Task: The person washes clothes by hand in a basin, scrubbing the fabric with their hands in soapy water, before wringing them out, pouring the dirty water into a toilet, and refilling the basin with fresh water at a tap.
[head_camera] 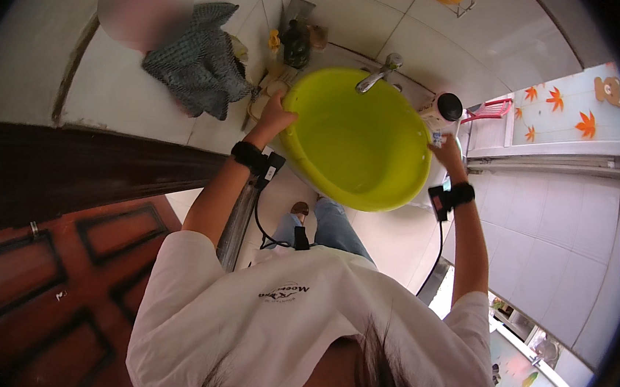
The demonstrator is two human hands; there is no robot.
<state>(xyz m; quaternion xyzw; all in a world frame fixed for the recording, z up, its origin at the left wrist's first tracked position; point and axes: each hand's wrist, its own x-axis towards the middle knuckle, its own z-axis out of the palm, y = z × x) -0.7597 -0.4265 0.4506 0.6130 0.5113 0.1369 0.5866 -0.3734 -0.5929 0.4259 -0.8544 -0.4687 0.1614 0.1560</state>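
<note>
A large yellow-green plastic basin [358, 142] lies in front of me at sink height, beneath a chrome faucet [375, 77]. Water in it cannot be made out for certain. My left hand [278, 114] grips the basin's left rim, thumb on the inner side. On the opposite side, my right hand [447, 150] is at the right rim, its fingers curled against the edge. A container with a black lid [449, 107] stands just beyond my right hand. Both wrists wear black straps with small cabled boxes.
Dark green bottle [296, 46] and small items stand in the back left corner. A grey textured towel [202, 62] hangs on the left wall. A wire rack [462, 5] holds something orange above. A red plastic item [489, 109] is at the right; a brown panelled door [72, 261] is lower left.
</note>
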